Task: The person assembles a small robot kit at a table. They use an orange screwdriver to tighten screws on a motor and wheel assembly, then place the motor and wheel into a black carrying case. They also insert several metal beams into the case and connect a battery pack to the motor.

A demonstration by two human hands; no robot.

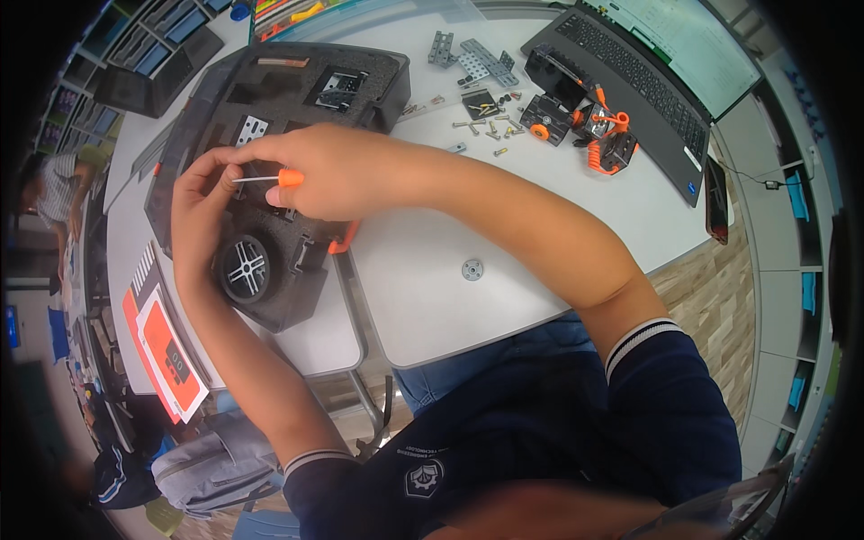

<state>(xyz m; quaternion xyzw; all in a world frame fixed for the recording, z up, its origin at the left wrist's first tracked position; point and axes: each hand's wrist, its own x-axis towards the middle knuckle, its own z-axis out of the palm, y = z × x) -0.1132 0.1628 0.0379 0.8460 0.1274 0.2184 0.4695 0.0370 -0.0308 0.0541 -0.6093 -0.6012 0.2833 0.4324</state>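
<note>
A small screwdriver [270,178] with an orange handle is clamped in the right hand [337,171], its thin shaft pointing left to the left hand [202,211]. The left hand's fingertips are pinched together at the shaft's tip; whatever they hold is too small to tell. Both hands hover over a black foam-lined case [270,99] at the tabletop's [432,297] left edge, where a wheel [245,268] sits in a slot. Toward the far edge lie loose screws [486,126], grey metal plates [472,58] and black-and-orange modules [585,117], just beside a laptop [657,72]. An orange leaflet [166,351] lies at the near left corner.
</note>
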